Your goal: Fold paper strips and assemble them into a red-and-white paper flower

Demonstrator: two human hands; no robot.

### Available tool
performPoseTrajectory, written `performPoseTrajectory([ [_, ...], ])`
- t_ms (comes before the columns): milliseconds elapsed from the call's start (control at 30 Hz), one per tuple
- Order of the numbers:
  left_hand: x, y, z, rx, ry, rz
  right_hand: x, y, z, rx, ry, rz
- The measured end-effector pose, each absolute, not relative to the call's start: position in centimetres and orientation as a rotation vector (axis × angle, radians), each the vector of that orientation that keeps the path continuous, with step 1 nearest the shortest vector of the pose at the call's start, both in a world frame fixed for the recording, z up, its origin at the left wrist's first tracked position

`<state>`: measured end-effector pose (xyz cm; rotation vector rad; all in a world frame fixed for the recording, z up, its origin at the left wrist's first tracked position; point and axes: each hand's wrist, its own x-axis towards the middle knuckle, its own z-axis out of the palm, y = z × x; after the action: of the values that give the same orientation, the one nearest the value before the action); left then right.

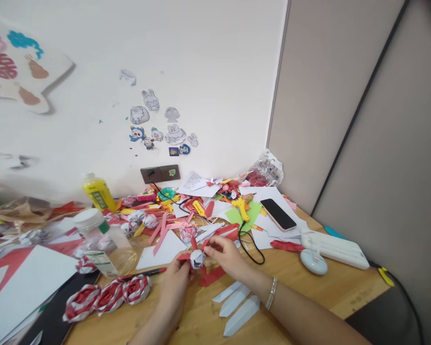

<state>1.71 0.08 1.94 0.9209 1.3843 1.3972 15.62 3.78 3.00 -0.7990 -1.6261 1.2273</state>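
A paper flower [197, 259] with a crumpled white ball at its middle and red strips sticking outward is held up over the desk. My left hand [178, 274] grips it from the left and below, its fingers partly hidden behind it. On the other side, my right hand [223, 255] pinches a red strip of the flower between thumb and fingers. Under my hands lies a folded red paper strip [213, 276]. Folded white paper strips [240, 311] with pointed ends rest beside my right wrist. A pink-and-white paper ball [188, 232] sits just behind the flower.
Red-and-white twisted paper rosettes [107, 295] lie at front left near a clear plastic jar [104, 249]. A yellow bottle [99, 192] stands behind. Paper scraps cover the back. A yellow glue gun [242, 208], a phone [278, 214] and a white lamp [335, 249] are at right.
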Motion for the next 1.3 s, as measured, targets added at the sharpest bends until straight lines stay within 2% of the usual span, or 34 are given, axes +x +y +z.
performPoseTrajectory([
  [167, 2.2, -0.3, 1.7, 1.106, 1.301, 1.284, 16.0, 4.1, 3.1, -0.823, -1.612, 1.220],
  [267, 1.0, 0.3, 1.9, 1.159, 1.359, 1.348, 16.6, 4.2, 3.4, -0.833, -1.659, 1.162],
  [400, -0.8, 0.8, 3.5, 1.305, 1.391, 1.513, 17.1, 3.6, 4.5, -0.860, -1.896, 0.871],
  [533, -0.7, 0.2, 5.3, 1.738, 1.395, 1.397, 17.1, 2.8, 5.4, -0.770, -2.072, 0.619],
  [700, 0.3, -0.6, 5.3, 2.055, 1.355, 1.378, 16.9, 2.6, 5.3, -0.707, -2.086, 0.494],
  [1000, 0.3, -0.2, 4.5, 1.881, 1.477, 1.347, 16.6, 2.6, 4.2, -0.779, -1.964, 0.483],
  [1300, 0.5, -0.1, 3.4, 1.673, 1.407, 1.306, 16.7, 2.6, 4.5, -0.805, -1.947, 0.625],
])
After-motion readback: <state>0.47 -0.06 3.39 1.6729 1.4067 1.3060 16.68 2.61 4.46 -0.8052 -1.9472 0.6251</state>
